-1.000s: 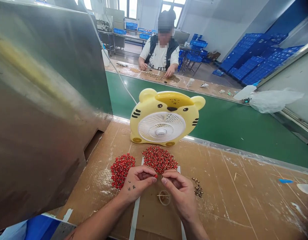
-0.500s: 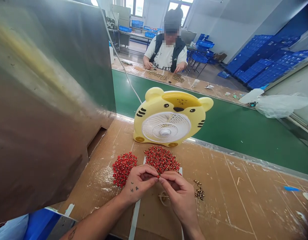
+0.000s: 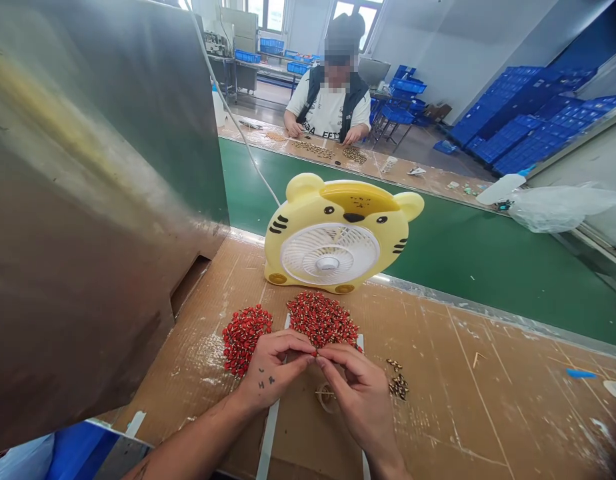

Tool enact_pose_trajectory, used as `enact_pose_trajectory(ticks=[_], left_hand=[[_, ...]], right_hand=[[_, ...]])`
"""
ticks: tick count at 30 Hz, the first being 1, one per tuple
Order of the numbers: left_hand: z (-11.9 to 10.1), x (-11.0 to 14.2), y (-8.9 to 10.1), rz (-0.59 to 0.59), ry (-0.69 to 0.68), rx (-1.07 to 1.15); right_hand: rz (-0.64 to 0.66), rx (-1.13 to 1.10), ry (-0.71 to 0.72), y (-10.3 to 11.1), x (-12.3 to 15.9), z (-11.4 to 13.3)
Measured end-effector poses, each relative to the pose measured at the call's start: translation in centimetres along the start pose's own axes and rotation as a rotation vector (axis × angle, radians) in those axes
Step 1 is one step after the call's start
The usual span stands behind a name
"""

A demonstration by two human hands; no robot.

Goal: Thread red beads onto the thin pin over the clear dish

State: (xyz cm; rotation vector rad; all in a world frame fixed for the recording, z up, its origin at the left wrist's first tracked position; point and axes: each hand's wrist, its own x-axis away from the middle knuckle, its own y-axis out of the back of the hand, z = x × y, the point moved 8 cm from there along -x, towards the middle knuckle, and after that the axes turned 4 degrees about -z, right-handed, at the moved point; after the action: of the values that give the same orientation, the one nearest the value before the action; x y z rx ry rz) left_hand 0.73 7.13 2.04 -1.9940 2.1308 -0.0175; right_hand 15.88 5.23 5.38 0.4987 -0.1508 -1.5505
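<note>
Fingertip to fingertip, my left hand (image 3: 271, 367) and my right hand (image 3: 361, 387) pinch a small red piece (image 3: 315, 353) between them; most of it is hidden by the fingers. Just beyond the hands lies a heap of small red and gold pieces (image 3: 323, 317). A second heap of red pieces (image 3: 245, 337) sits to the left of my left hand. Right of my right hand is a small group of dark gold pieces (image 3: 399, 385). Below the fingertips, a small clear round item (image 3: 327, 397) rests on the cardboard.
A yellow animal-shaped fan (image 3: 338, 233) stands behind the heaps. On the left rises a large metal housing (image 3: 98, 200). Past the green belt (image 3: 438, 247), a co-worker (image 3: 333, 100) sits at small gold pieces. A plastic bag (image 3: 558, 207) lies at the right.
The view has shifted very slightly. Both hands keep their pinch at the same place, with only small finger movement; the co-worker's hand at the right has moved a little.
</note>
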Motion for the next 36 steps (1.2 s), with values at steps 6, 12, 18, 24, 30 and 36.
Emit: enact_pose_trajectory(ticks=[6,12,18,24,30,36], left_hand=[[-0.3,-0.1,0.0,0.035,-0.031,-0.006],[0.2,0.0,0.2,-0.012,0.002,-0.001],[0.2,0.1,0.4,-0.013,-0.028,-0.089],[-0.2,0.0,-0.7,0.128,-0.054,-0.256],[-0.6,-0.6,0.6,0.099,-0.199,-0.628],[-0.7,-1.2,1.0,0.233,-0.232,-1.084]], right_hand=[[0.01,-0.077,-0.055,0.4,-0.5,-0.4],[0.046,-0.136,-0.117,-0.2,-0.6,-0.9],[0.067,-0.19,-0.179,-1.0,-0.7,-0.9],[0.007,-0.067,-0.216,2.1,-0.9,-3.8],[-0.152,0.288,-0.256,9.5,-2.9,-8.7],[-0.049,0.41,-0.214,8.8,-3.5,-10.5]])
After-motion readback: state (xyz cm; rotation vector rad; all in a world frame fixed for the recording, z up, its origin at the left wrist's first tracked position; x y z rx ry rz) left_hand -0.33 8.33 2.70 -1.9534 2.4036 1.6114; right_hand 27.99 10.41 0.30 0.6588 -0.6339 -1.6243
